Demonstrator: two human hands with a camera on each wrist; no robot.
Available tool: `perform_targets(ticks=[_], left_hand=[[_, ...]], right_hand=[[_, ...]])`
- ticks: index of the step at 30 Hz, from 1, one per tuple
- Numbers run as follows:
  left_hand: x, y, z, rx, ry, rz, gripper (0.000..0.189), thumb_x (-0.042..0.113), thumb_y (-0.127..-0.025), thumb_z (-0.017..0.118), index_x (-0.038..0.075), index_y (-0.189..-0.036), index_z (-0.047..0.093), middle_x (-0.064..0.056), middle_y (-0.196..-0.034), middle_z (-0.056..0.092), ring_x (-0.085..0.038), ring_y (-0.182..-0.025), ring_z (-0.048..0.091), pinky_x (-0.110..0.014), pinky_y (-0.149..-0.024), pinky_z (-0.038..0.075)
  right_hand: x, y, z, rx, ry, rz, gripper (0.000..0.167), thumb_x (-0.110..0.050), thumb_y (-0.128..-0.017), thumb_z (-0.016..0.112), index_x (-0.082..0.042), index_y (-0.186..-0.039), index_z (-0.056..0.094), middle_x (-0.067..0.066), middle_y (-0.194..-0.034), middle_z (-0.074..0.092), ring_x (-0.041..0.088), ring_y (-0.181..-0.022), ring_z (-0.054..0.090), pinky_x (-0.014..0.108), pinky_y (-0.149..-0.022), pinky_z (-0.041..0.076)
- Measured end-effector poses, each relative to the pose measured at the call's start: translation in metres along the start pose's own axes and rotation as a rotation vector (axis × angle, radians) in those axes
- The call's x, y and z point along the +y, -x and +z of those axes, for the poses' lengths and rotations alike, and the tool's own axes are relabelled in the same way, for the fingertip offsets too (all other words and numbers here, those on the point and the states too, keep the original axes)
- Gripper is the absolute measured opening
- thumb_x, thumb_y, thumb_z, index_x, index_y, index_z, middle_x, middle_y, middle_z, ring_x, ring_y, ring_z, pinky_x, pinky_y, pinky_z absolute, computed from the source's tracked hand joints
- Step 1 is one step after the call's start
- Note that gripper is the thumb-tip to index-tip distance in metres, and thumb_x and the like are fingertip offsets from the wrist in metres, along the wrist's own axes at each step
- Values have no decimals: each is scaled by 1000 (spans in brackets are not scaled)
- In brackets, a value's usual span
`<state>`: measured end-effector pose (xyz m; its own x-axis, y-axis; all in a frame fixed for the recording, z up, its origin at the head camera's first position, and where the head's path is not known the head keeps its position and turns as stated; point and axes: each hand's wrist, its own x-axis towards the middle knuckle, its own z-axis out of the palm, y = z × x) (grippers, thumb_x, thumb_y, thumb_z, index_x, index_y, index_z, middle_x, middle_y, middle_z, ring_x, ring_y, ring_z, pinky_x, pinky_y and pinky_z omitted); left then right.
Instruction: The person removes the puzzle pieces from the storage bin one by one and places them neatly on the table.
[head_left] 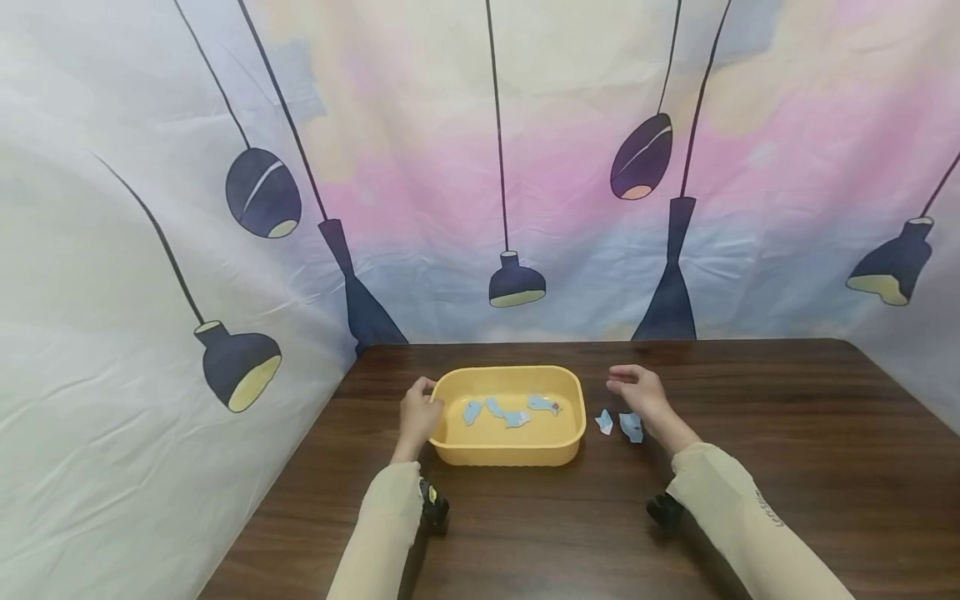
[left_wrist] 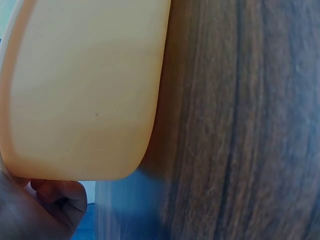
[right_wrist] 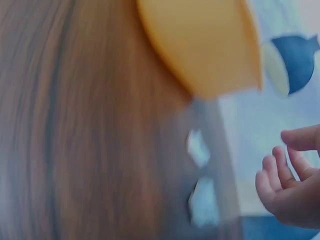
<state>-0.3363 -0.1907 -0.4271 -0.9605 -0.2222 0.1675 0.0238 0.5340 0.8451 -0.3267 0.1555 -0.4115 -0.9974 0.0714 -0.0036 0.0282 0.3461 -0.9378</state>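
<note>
A yellow plastic basin (head_left: pixel 495 455) stands on the table, with several torn light-blue paper scraps (head_left: pixel 517 418) lying on its floor. My left hand (head_left: pixel 418 417) grips the basin's left end, thumb at the rim and fingers curled against the outer wall; the left wrist view shows the hand (left_wrist: pixel 50 205) at the basin's corner. To the right of the basin, my right hand (head_left: pixel 637 392) hovers with fingers loosely bent and nothing between them. Close below it on the table lie two more paper scraps, a small one (head_left: pixel 604 422) and a larger one (head_left: pixel 631 427).
The dark brown wooden table (head_left: pixel 540 533) reaches back to a hanging cloth (head_left: pixel 435 167) printed with lamps. Black wrist straps with cameras (head_left: pixel 435 507) sit under both cream sleeves (head_left: pixel 750 508).
</note>
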Motion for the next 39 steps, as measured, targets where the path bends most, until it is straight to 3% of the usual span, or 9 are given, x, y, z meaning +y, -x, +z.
perform_targets(ticks=[7, 11, 17, 20, 22, 23, 24, 32, 39], left_hand=[[-1, 0, 1, 0, 13, 0, 31, 1, -85, 51, 1, -114, 61, -23, -82, 69, -17, -56, 56, -23, -48, 42], [-1, -1, 0, 19, 11, 7, 31, 0, -84, 51, 0, -113, 61, -24, -82, 69, -15, -55, 55, -23, -48, 42], [-1, -2, 0, 14, -11, 7, 31, 1, -85, 51, 1, -114, 61, -22, -83, 69, -14, -56, 55, -23, -50, 42], [-1, 0, 0, 2, -47, 1, 31, 3, -86, 52, 3, -115, 61, -19, -82, 69, -14, -57, 55, -24, -50, 42], [0, 1, -1, 2, -75, 4, 31, 5, -86, 53, 5, -116, 62, -17, -81, 70, -14, -57, 55, -24, -50, 41], [1, 1, -2, 6, -89, 5, 31, 5, -86, 53, 6, -116, 62, -15, -81, 69, -14, -57, 55, -24, -50, 41], [1, 1, -2, 9, -100, 9, 31, 6, -86, 53, 6, -116, 62, -14, -80, 69, -15, -57, 54, -25, -50, 40], [5, 0, 0, 20, -161, 32, 31, 6, -86, 53, 7, -115, 63, -8, -69, 61, -15, -55, 50, -25, -49, 37], [4, 0, -1, 28, -169, 33, 33, 6, -84, 53, 7, -115, 63, -10, -72, 64, -15, -55, 50, -25, -48, 36]], right_hand=[[-31, 5, 40, -96, -99, -91, 38, -1, -92, 59, 10, -128, 53, 30, -124, 60, 16, -94, 66, 33, -88, 55], [-39, 4, 68, -111, -47, -93, 33, 0, -91, 60, 11, -122, 56, 27, -119, 63, 29, -103, 65, 35, -90, 54], [-40, 1, 94, -127, 47, -56, 38, -2, -93, 56, 12, -128, 54, 30, -132, 55, 43, -125, 51, 48, -102, 46], [-35, -2, 103, -114, 81, 1, 14, -3, -90, 56, 10, -87, 61, 26, -85, 61, 34, -80, 62, 35, -74, 53], [-32, -4, 107, -96, 134, 14, 28, -4, -87, 57, -5, -63, 45, 10, -59, 44, 20, -54, 44, 26, -56, 41], [-32, -4, 108, -88, 166, 26, 37, -5, -86, 58, -12, -59, 34, 2, -55, 32, 15, -50, 32, 25, -52, 33], [-32, -4, 109, -87, 195, 40, 43, -5, -85, 58, -15, -61, 24, -2, -56, 22, 12, -49, 23, 25, -50, 25], [-34, 0, 111, -59, 432, -21, 42, 7, -80, 51, -16, -57, 24, -4, -56, 17, 10, -51, 15, 23, -48, 18], [-33, -3, 115, -77, 522, -37, 48, 9, -80, 50, -17, -53, 21, -5, -53, 14, 9, -49, 11, 21, -46, 15]])
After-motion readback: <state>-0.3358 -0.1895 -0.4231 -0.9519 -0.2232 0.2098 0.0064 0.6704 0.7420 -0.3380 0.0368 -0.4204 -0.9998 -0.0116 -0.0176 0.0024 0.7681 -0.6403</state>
